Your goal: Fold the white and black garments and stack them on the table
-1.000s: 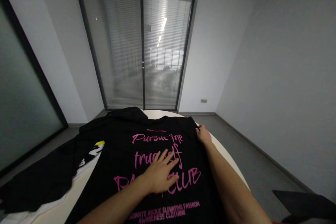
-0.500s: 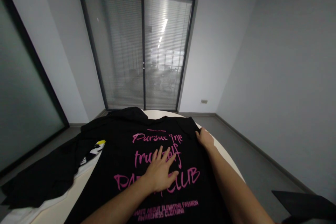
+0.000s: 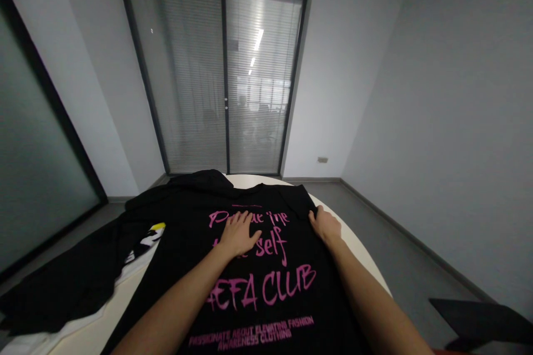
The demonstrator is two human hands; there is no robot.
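Observation:
A black T-shirt (image 3: 258, 263) with pink lettering lies spread over a round pale table (image 3: 360, 249), its neckline toward the far side. My left hand (image 3: 238, 234) rests palm down on the upper print, fingers stretched out and covering some letters. At the shirt's right edge, by the sleeve, my right hand (image 3: 327, 226) has its fingers curled onto the cloth and closed on it.
More dark clothing (image 3: 66, 277) is heaped along the table's left side, with a white and yellow print (image 3: 150, 237) partly showing. A dark chair part (image 3: 478, 319) stands at the lower right. Beyond the table are glass doors with blinds (image 3: 225, 77).
My left hand has slid up and left across the print, uncovering the lower lettering. My right hand stays at the shirt's right edge, its wrist slightly shifted.

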